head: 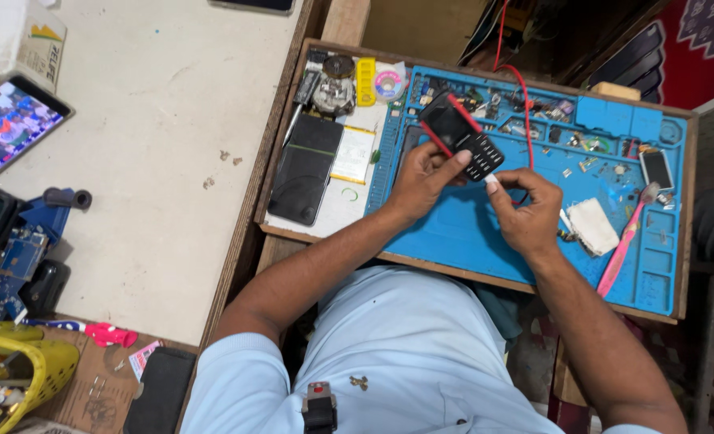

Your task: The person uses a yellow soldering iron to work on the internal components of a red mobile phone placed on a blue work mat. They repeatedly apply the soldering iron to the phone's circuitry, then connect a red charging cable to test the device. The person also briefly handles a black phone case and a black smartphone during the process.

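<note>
Left hand (423, 178) grips black keypad phone (461, 137) over blue mat (461, 233); right hand (524, 210) pinches small part, contents unclear. Step: working phone's lower edge. Next needs steady fingertip control.

Wooden tray (678, 241) — blue mat (469, 233)

A blue work mat (485, 233) lies in a shallow wooden tray (292, 128), its small compartments holding screws and loose parts. A pink toothbrush (626, 241) rests along the mat's right side, just beside a folded white cloth (592, 227), and a small phone (656, 168) lies near the far right corner. Left of the mat lie a black phone panel (304, 169) and a flat pale battery (354, 154) — side by side. On the pale table (156, 120) — a lit screen (7, 122) shows at the left edge, with a yellow basket (31, 374) below.
</note>
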